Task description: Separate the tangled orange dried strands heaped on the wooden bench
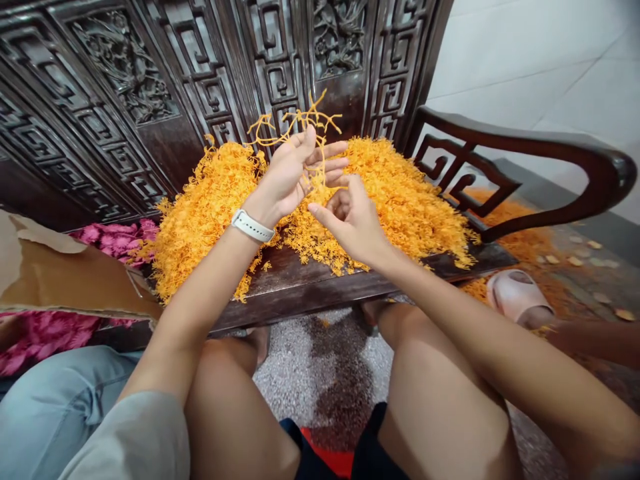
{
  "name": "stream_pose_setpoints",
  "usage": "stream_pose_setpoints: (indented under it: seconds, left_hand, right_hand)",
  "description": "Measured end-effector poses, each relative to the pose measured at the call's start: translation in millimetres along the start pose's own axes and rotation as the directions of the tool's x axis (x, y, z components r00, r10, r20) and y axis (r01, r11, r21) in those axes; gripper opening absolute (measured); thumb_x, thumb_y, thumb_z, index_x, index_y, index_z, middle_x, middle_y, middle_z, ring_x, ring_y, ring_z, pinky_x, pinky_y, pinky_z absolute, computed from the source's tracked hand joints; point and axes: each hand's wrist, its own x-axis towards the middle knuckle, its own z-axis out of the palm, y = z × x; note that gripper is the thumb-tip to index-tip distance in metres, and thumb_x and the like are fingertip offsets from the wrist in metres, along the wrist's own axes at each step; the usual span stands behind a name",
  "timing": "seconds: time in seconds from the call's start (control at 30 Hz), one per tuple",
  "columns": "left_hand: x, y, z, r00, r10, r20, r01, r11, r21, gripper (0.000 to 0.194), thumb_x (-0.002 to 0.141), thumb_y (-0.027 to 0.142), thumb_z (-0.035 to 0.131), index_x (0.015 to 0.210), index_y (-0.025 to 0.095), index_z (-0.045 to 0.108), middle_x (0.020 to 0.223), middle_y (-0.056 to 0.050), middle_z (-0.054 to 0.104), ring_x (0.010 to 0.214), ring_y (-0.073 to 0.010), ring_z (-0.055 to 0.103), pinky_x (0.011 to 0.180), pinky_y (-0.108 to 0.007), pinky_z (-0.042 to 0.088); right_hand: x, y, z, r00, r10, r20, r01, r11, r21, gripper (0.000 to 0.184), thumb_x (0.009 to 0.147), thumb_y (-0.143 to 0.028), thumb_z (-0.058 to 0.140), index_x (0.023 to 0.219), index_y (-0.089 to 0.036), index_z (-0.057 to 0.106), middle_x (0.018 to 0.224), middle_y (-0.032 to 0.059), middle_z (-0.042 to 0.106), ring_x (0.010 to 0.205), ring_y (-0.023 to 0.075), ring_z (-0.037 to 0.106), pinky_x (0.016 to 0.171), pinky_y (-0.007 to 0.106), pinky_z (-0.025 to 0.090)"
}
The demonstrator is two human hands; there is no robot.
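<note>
My left hand (295, 170), with a white watch (253, 226) on the wrist, is raised above the heap and grips a small bunch of thin orange strands (295, 123) that stick up past its fingers. My right hand (350, 217) is just below and to the right, fingers curled, thumb and forefinger pinching at strands hanging from the bunch. Both hands hover over a large heap of orange strands (400, 193) spread across the seat of a dark carved wooden bench (300, 283).
A sheet of brown cardboard (60, 273) lies at left over pink strands (117, 237). The bench's curved armrest (540, 143) stands at right. More orange bits and a pale slipper (517, 297) lie on the floor. A person's blue-clad leg (45, 407) is at lower left.
</note>
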Motion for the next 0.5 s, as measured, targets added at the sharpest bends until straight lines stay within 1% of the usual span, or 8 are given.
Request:
stream_pose_setpoints:
  seconds: [0.07,0.1,0.17,0.23,0.3,0.37,0.43,0.5]
  left_hand:
    - [-1.5,-3.7,2.7,0.999,0.03,-0.036,-0.028,0.997,0.066,0.041,0.109,0.058,0.061,0.128,0.022,0.058,0.117,-0.011,0.084,0.101,-0.0211,0.084,0.084,-0.029,0.067]
    - [-2.7,-5.4,4.5,0.997,0.051,-0.049,-0.046,0.993,0.107,0.04,0.109,0.057,0.062,0.127,0.022,0.058,0.115,-0.011,0.084,0.1,-0.0212,0.084,0.084,-0.029,0.067]
    - [-5.5,-7.7,8.5,0.993,0.094,-0.066,-0.08,0.98,0.181,0.037,0.109,0.054,0.064,0.126,0.022,0.058,0.108,-0.01,0.084,0.097,-0.0209,0.084,0.083,-0.028,0.066]
    - [-7.9,-8.4,11.4,0.99,0.121,-0.066,-0.102,0.967,0.235,0.031,0.108,0.048,0.067,0.123,0.022,0.06,0.1,-0.007,0.083,0.092,-0.0189,0.084,0.08,-0.025,0.064]
    - [-8.7,-8.0,11.6,0.991,0.124,-0.05,-0.106,0.956,0.272,0.025,0.107,0.043,0.071,0.118,0.021,0.063,0.093,-0.005,0.082,0.084,-0.0159,0.083,0.076,-0.022,0.062]
    - [-7.8,-7.7,9.4,0.993,0.111,-0.029,-0.098,0.953,0.287,0.024,0.106,0.041,0.073,0.113,0.019,0.067,0.089,-0.005,0.081,0.078,-0.0141,0.081,0.073,-0.021,0.062]
    - [-6.3,-8.0,6.5,0.996,0.086,-0.005,-0.081,0.961,0.265,0.025,0.106,0.041,0.072,0.11,0.017,0.071,0.089,-0.006,0.081,0.08,-0.0143,0.081,0.076,-0.023,0.063]
    - [-5.5,-8.8,4.7,0.999,0.052,0.015,-0.054,0.976,0.21,0.023,0.108,0.037,0.068,0.108,0.016,0.074,0.092,-0.008,0.082,0.09,-0.0156,0.082,0.083,-0.025,0.065]
  right_hand:
    - [-0.8,-3.6,-5.0,0.995,-0.067,-0.072,0.056,0.987,-0.152,0.046,0.094,-0.058,0.079,0.115,-0.025,0.055,0.075,-0.0047,0.054,0.064,0.0144,0.048,0.061,0.031,0.035]
    - [-1.0,-5.3,-7.6,0.992,-0.099,-0.084,0.079,0.973,-0.215,0.043,0.095,-0.058,0.078,0.111,-0.025,0.055,0.074,-0.0047,0.052,0.063,0.0143,0.047,0.061,0.031,0.035]
    - [-0.8,-8.1,-12.4,0.987,-0.145,-0.073,0.116,0.943,-0.311,0.038,0.097,-0.058,0.074,0.102,-0.025,0.056,0.069,-0.005,0.049,0.061,0.0144,0.044,0.062,0.032,0.034]
    - [-0.1,-9.8,-15.9,0.983,-0.176,-0.056,0.142,0.914,-0.379,0.034,0.101,-0.055,0.069,0.094,-0.024,0.057,0.067,-0.0037,0.049,0.061,0.015,0.044,0.063,0.033,0.034]
    - [0.8,-11.6,-17.9,0.978,-0.204,-0.044,0.168,0.894,-0.415,0.032,0.106,-0.05,0.062,0.089,-0.023,0.058,0.068,-0.0009,0.053,0.063,0.0162,0.047,0.065,0.034,0.035]
    - [1.2,-14.6,-18.9,0.977,-0.211,-0.02,0.184,0.894,-0.409,0.034,0.111,-0.047,0.053,0.088,-0.022,0.06,0.07,0.0009,0.056,0.065,0.017,0.049,0.067,0.034,0.036]
    - [0.5,-18.9,-19.2,0.981,-0.194,0.014,0.185,0.907,-0.38,0.038,0.113,-0.047,0.048,0.089,-0.021,0.061,0.069,0.0002,0.055,0.063,0.0162,0.049,0.067,0.034,0.035]
    - [-0.9,-22.9,-18.7,0.986,-0.162,0.036,0.164,0.92,-0.355,0.04,0.113,-0.051,0.049,0.089,-0.022,0.061,0.066,-0.0023,0.051,0.061,0.0149,0.045,0.067,0.033,0.034]
